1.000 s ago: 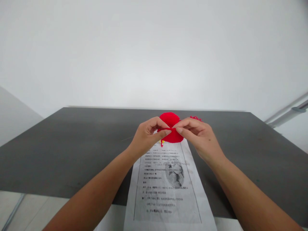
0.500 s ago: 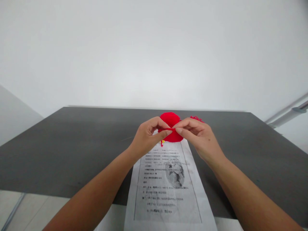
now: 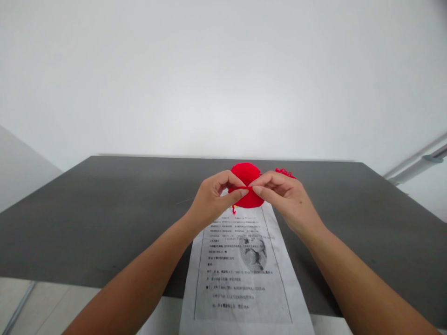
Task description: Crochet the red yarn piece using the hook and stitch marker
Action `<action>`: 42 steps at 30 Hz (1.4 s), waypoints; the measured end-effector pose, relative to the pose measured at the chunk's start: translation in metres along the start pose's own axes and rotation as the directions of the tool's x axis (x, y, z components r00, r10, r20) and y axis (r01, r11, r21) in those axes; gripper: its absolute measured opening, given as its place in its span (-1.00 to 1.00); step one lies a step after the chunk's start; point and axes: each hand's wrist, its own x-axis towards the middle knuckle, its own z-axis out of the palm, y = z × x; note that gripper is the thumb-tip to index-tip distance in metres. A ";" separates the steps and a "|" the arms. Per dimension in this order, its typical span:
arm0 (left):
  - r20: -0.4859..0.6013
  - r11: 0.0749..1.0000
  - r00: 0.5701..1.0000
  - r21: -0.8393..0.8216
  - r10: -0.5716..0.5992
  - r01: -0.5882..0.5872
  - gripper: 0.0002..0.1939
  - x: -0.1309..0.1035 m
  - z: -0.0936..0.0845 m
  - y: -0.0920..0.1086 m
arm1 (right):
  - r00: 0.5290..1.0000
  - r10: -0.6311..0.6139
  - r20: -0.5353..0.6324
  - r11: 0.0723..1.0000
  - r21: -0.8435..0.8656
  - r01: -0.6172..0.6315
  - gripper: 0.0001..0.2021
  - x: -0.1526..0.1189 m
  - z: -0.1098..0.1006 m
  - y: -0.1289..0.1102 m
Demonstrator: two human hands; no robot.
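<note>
A rounded red crocheted piece (image 3: pixel 247 200) is pinched at its middle edge between both hands, above the far end of a printed sheet (image 3: pixel 240 293). My left hand (image 3: pixel 218 193) grips it from the left with thumb and forefinger. From the right, my right hand (image 3: pixel 282 193) pinches the same edge, its fingertips almost touching the left ones. A short red yarn tail hangs at the piece's lower left, with a bit of yellow beside it. Loose red yarn (image 3: pixel 284 172) lies curled on the table behind my right hand.
The dark grey table (image 3: pixel 115 218) runs back to a white wall (image 3: pixel 216 79). The sheet, with printed lines and a dark oval picture, overhangs the table's near edge. A metal pole (image 3: pixel 419 167) stands off the right side.
Almost nothing differs. The red piece tilts slightly in the fingers, its lower edge a little lower, and the yellow bit shows less; both hands keep their pinch.
</note>
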 end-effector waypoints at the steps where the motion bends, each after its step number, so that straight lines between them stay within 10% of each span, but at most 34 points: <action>1: -0.001 1.000 1.000 0.004 0.004 -0.004 -0.91 0.000 0.000 0.000 | 1.000 0.003 0.000 1.000 0.000 -0.003 -0.92 0.000 0.000 0.000; 42: 0.023 0.981 0.999 0.191 0.044 -0.048 -0.92 -0.002 -0.001 -0.001 | 0.998 0.052 0.029 0.997 -0.063 -0.050 -0.91 -0.001 0.001 -0.001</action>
